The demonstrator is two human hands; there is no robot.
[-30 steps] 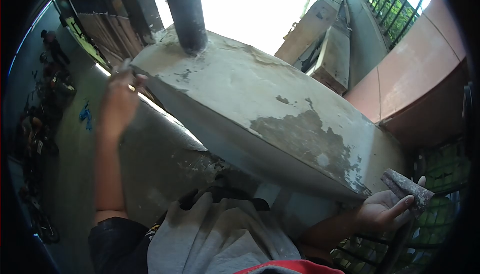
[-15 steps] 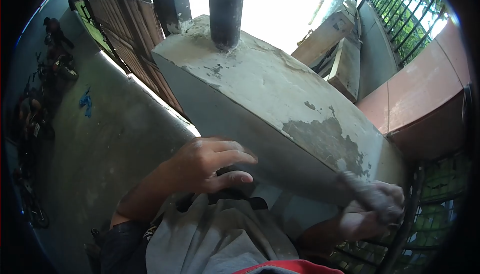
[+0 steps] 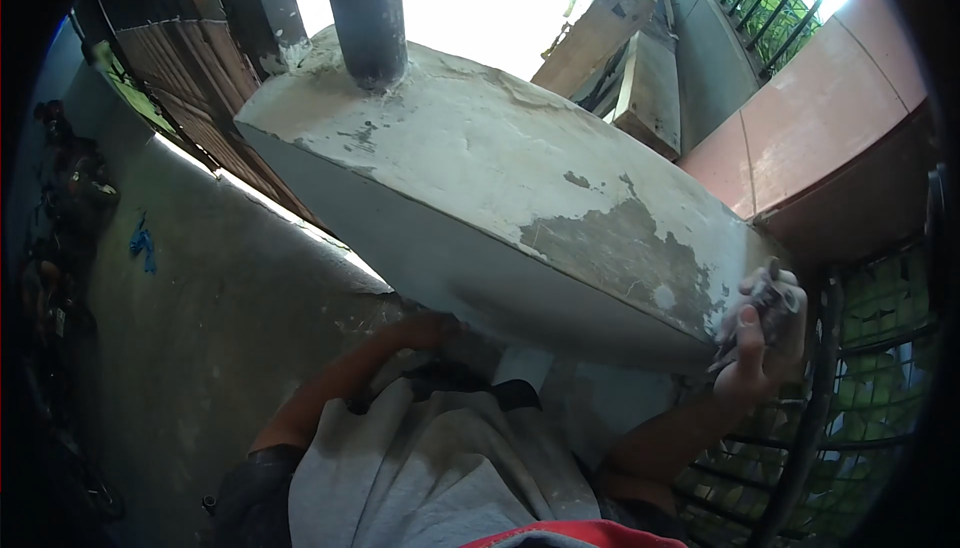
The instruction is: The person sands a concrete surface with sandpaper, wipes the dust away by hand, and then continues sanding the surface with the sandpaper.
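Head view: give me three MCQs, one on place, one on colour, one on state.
1. Where is the right hand? A) at the ledge's right end B) on a ladder C) in a bucket
2. The bare patch on the ledge top is: A) green B) grey-brown C) red
3. The right hand is: A) open, empty B) out of view C) closed on a grey pad
Answers: 1 A, it sits against the ledge's right corner; 2 B, the paint is gone there, showing grey-brown; 3 C, the hand wraps the pad.
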